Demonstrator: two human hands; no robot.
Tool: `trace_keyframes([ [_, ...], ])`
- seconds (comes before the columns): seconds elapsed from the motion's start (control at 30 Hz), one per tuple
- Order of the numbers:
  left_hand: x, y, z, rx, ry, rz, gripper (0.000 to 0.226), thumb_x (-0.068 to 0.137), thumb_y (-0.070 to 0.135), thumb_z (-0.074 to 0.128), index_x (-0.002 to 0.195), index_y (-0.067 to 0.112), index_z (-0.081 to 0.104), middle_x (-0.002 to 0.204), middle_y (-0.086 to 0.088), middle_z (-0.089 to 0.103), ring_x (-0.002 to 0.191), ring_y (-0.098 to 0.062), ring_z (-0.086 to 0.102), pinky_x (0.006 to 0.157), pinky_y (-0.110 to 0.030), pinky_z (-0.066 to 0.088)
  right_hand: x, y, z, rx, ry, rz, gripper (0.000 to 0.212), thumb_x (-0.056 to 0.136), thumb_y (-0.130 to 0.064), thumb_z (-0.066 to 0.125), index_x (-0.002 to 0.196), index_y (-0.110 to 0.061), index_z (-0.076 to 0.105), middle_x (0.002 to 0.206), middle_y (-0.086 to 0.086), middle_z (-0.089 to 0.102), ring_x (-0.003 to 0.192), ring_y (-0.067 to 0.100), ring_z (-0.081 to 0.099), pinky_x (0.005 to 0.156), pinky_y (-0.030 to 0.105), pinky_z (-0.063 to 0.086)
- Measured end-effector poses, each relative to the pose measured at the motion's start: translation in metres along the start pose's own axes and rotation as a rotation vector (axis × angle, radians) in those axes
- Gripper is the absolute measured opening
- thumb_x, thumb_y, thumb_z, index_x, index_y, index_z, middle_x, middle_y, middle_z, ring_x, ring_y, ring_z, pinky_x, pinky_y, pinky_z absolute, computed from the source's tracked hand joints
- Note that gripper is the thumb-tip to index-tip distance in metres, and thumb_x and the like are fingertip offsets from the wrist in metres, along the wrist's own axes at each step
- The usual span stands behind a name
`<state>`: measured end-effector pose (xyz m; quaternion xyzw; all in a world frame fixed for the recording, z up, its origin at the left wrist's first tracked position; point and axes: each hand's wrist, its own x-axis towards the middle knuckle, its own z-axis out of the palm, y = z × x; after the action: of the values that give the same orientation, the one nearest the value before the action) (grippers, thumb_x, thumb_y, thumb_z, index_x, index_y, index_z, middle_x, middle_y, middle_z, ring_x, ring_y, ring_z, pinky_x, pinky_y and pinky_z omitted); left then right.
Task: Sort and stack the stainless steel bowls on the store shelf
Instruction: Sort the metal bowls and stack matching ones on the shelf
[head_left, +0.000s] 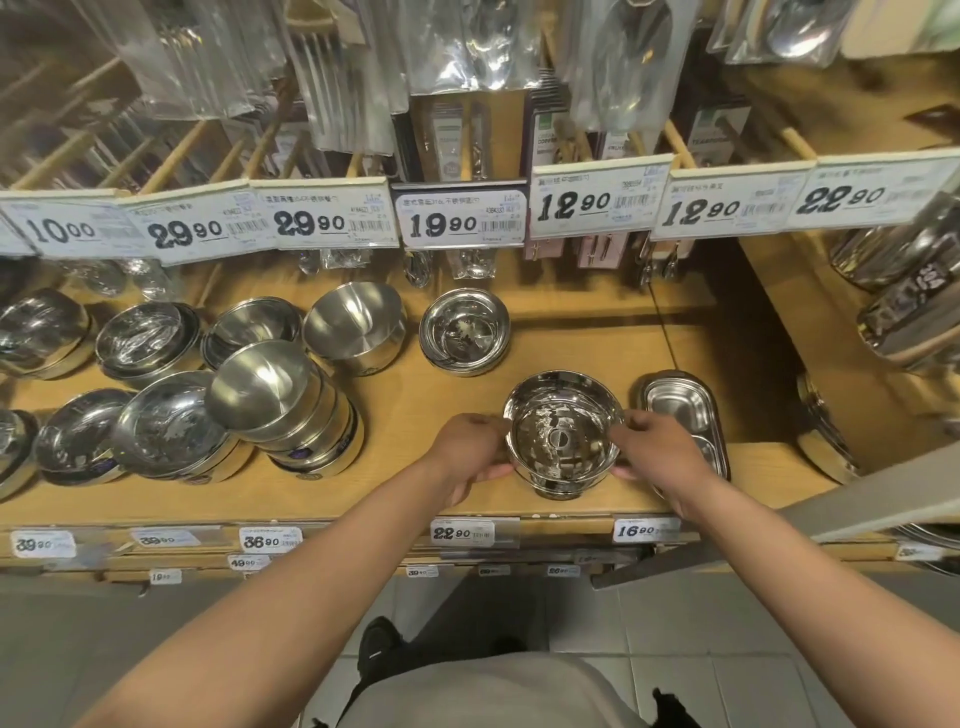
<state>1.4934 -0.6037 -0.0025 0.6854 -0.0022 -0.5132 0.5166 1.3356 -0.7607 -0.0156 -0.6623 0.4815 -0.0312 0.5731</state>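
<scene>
Footed steel bowl (562, 434) held upright near the front edge of the wooden shelf (582, 343), mouth up, base just above or on the shelf board; contact with the board not determinable. Gripped on both sides: left hand (470, 451) curled round the bowl's left wall with fingertips under the rim, right hand (655, 449) curled round its right wall, thumb at the rim. Just right of the held bowl, partly behind the right hand, a stack of oblong divided steel trays (680, 410). Behind the held bowl and slightly left, well apart from it, a short stack of shiny round bowls (464, 330) standing alone. Left of the held bowl, a tilted stack of matte bowls (291, 410) leaning toward it, mouth facing up and left. Behind that stack, another matte bowl stack (358, 325), tipped likewise. Further left of the held bowl, several low stacks of shiny bowls (166, 423) in two rows, extending to the picture's edge. Above and behind the held bowl, a row of white price tags (457, 218) along the upper rail, with packaged cutlery (467, 47) hanging over it. Below the held bowl, on the shelf's front lip, smaller price labels (462, 532). Far right of the held bowl, more steel containers (904, 291) on an adjoining shelf, blurred.
</scene>
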Motion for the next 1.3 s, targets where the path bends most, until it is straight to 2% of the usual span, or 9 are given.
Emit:
trace_keyframes([
  [0.17, -0.009, 0.003, -0.012, -0.040, -0.012, -0.006, 0.019, 0.102, 0.016, 0.056, 0.112, 0.006, 0.069, 0.097, -0.006, 0.076, 0.080, -0.012, 0.071, 0.059, -0.019, 0.057, 0.002, -0.007, 0.005, -0.044, -0.051, 0.011, 0.018, 0.100, -0.019, 0.060, 0.116, -0.016, 0.065, 0.117, 0.003, 0.068, 0.097, 0.018, 0.070, 0.071, 0.025, 0.062],
  [0.3, -0.017, 0.001, -0.032, 0.000, 0.027, 0.002, 0.019, 0.100, 0.011, 0.055, 0.113, 0.010, 0.069, 0.115, -0.007, 0.072, 0.102, -0.018, 0.069, 0.067, -0.023, 0.059, 0.004, -0.024, 0.003, -0.057, -0.096, 0.024, 0.006, 0.096, -0.025, 0.066, 0.100, -0.021, 0.067, 0.098, -0.003, 0.068, 0.088, 0.011, 0.066, 0.055, 0.015, 0.055],
  [0.4, -0.027, -0.001, -0.055, -0.024, 0.074, 0.033, 0.014, 0.102, 0.014, 0.055, 0.096, 0.018, 0.067, 0.101, 0.003, 0.065, 0.100, -0.016, 0.065, 0.073, -0.024, 0.061, 0.014, -0.038, 0.002, -0.130, -0.038, -0.026, 0.011, 0.094, -0.035, 0.066, 0.093, -0.024, 0.069, 0.095, -0.002, 0.072, 0.089, 0.015, 0.066, 0.076, 0.030, 0.053],
  [0.6, -0.049, -0.011, -0.097, -0.061, 0.172, 0.101, 0.010, 0.102, 0.019, 0.058, 0.103, 0.017, 0.068, 0.095, 0.005, 0.073, 0.087, -0.010, 0.074, 0.076, -0.025, 0.061, 0.047, -0.094, 0.033, -0.196, -0.003, -0.149, 0.016, 0.094, -0.034, 0.065, 0.087, -0.020, 0.071, 0.087, -0.005, 0.069, 0.075, 0.009, 0.060, 0.073, 0.030, 0.053],
  [0.8, -0.075, -0.023, -0.121, -0.062, 0.221, 0.131, 0.009, 0.098, 0.020, 0.062, 0.103, 0.018, 0.070, 0.088, 0.010, 0.076, 0.084, -0.002, 0.073, 0.072, -0.022, 0.060, 0.078, -0.141, 0.083, -0.254, -0.001, -0.257, 0.018, 0.092, -0.024, 0.070, 0.078, -0.014, 0.066, 0.095, 0.014, 0.071, 0.105, 0.037, 0.065, 0.093, 0.048, 0.051],
  [0.9, -0.084, -0.024, -0.134, -0.059, 0.259, 0.113, 0.014, 0.100, 0.013, 0.059, 0.105, 0.020, 0.070, 0.102, 0.001, 0.072, 0.093, -0.008, 0.070, 0.073, -0.022, 0.060, 0.089, -0.147, 0.111, -0.439, 0.005, -0.298, 0.025, 0.092, -0.030, 0.066, 0.103, -0.008, 0.069, 0.105, 0.016, 0.071, 0.105, 0.035, 0.066, 0.081, 0.036, 0.049],
  [1.0, -0.089, -0.024, -0.148, -0.089, 0.293, 0.102, 0.016, 0.099, 0.007, 0.059, 0.105, 0.016, 0.070, 0.099, -0.003, 0.070, 0.091, -0.012, 0.069, 0.077, -0.025, 0.061, 0.105, -0.149, 0.123, -0.606, 0.011, -0.138, 0.064, 0.097, -0.044, 0.059, 0.142, 0.000, 0.046, 0.138, 0.019, 0.055, 0.129, 0.037, 0.052, 0.099, 0.037, 0.045],
  [1.17, -0.092, -0.025, -0.164, -0.111, 0.313, 0.061, 0.015, 0.098, 0.005, 0.059, 0.108, 0.010, 0.069, 0.099, -0.008, 0.068, 0.090, -0.016, 0.067, 0.082, -0.030, 0.061, 0.113, -0.144, 0.127, -0.594, 0.090, -0.091, 0.050, 0.094, -0.026, 0.062, 0.132, 0.006, 0.052, 0.135, 0.027, 0.053, 0.123, 0.043, 0.052, 0.101, 0.047, 0.045],
  [1.3, -0.097, -0.024, -0.182, -0.158, 0.364, 0.037, 0.015, 0.097, 0.002, 0.059, 0.106, 0.007, 0.069, 0.095, -0.008, 0.069, 0.083, -0.014, 0.068, 0.076, -0.028, 0.062, 0.082, -0.147, 0.147, -0.611, 0.117, -0.461, 0.030, 0.092, -0.020, 0.059, 0.109, 0.004, 0.064, 0.104, 0.023, 0.065, 0.094, 0.039, 0.061, 0.081, 0.035, 0.049],
])
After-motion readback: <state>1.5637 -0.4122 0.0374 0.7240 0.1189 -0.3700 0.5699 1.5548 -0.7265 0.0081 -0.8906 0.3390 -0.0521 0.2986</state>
